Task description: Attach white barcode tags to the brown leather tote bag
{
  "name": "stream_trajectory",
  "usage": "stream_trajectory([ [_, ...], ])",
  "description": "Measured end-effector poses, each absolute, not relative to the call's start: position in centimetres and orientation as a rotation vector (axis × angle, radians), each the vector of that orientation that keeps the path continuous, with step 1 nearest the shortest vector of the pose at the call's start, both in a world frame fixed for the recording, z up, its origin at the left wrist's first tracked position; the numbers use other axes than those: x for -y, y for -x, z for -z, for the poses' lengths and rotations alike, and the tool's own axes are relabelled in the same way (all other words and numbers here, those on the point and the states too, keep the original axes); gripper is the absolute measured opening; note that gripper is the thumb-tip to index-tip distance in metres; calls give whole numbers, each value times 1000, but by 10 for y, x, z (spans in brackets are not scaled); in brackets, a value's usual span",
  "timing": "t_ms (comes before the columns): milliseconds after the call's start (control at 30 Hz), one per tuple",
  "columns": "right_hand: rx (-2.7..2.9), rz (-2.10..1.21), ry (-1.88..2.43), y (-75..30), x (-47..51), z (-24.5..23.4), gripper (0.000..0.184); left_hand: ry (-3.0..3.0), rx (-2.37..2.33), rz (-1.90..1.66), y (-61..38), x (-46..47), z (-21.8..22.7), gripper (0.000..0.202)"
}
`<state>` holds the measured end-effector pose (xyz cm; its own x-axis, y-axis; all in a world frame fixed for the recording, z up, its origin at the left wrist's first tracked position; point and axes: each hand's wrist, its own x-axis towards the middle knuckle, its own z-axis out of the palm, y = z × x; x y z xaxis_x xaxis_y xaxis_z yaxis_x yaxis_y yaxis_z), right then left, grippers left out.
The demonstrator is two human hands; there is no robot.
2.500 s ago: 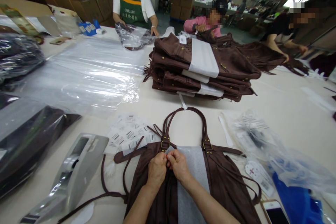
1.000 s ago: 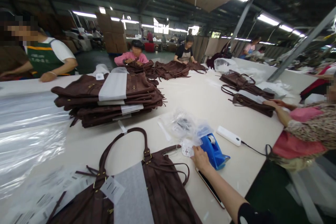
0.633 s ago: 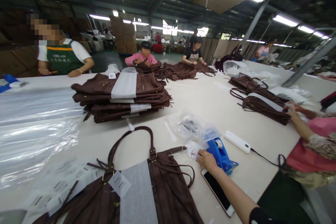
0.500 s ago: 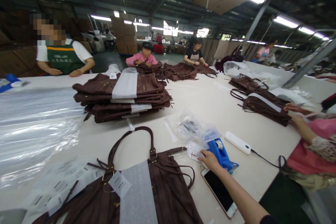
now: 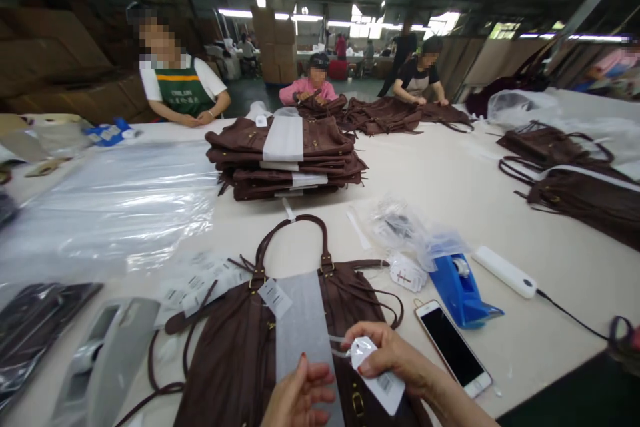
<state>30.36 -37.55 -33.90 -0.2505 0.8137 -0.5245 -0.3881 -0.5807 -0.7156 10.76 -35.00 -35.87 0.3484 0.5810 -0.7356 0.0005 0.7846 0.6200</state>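
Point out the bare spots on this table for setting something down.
Widest: the white tabletop between the handbag stack and the far-right handbags. Smaller: between the smartphone and the black cable. Crowded: right of the near handbag, with hang tags, plastic bags and blue tape dispenser; left, with barcode labels and gray tape dispenser.

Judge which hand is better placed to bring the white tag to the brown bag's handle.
The right hand, probably: it pinches the white tag over the brown bag. The left hand, open with nothing visible in it, would first have to take the tag.
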Motion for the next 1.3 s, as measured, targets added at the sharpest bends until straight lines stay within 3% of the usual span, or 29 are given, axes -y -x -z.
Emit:
stream_trajectory([
  [100, 576, -1979, 1130, -279, 380, 345, 39, -315, -929, -449, -118, 346, 358, 49],
  [333, 599, -2036, 1204, -265, 387, 358, 37, -268, -982, -622, -94, 340, 361, 23],
  [867, 728, -2134, 1341, -251, 385, 363, 35, -185, -951, -682, -81, 335, 369, 29],
  [1300, 656, -2160, 1375, -240, 386, 373, 34, -53, -898, -697, -64, 330, 371, 14],
])
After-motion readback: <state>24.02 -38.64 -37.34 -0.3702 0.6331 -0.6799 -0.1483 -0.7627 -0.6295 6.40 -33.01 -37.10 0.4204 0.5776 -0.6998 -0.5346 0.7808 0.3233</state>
